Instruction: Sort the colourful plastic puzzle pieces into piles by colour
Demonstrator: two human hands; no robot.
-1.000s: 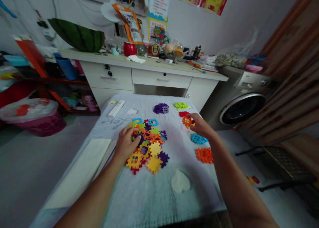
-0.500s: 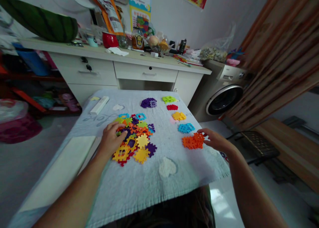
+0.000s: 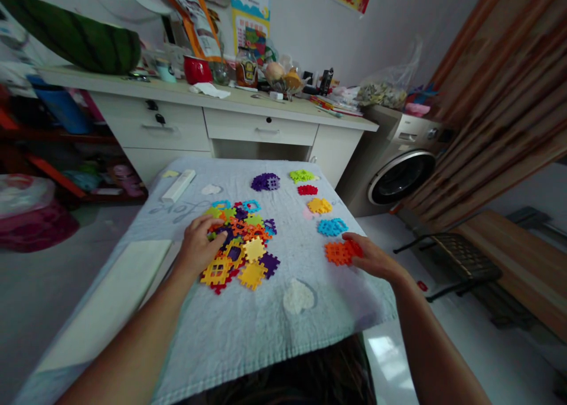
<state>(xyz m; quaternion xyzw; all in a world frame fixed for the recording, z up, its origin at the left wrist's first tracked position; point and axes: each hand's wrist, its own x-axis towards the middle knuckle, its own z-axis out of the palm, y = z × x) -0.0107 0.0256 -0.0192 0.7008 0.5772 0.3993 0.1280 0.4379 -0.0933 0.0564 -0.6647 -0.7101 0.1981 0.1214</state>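
On the left of the cloth-covered table, a mixed pile of flat plastic interlocking building tiles (image 3: 239, 231) lies spread in several colours. My left hand (image 3: 201, 239) rests at the left edge of this pile, thumb and fingers apart around a few tiles. At the right, my right hand (image 3: 374, 257) grips the end of a small stack of orange tiles (image 3: 337, 253), index finger at the back and thumb at the front. Beyond it stand separate heaps of blue tiles (image 3: 332, 227), yellow tiles (image 3: 319, 205), red tiles (image 3: 307, 190), lime green tiles (image 3: 302, 176) and purple tiles (image 3: 264, 182).
A white oblong box (image 3: 178, 186) sits at the table's far left. Behind is a white desk (image 3: 261, 124) crowded with jars and a large watermelon piece (image 3: 75, 42). A washing machine (image 3: 401, 163) stands at the right, with a dark metal rack (image 3: 465, 257) nearer.
My right hand has moved slightly left and closed over the right end of the orange stack. My left hand stays at the mixed pile.
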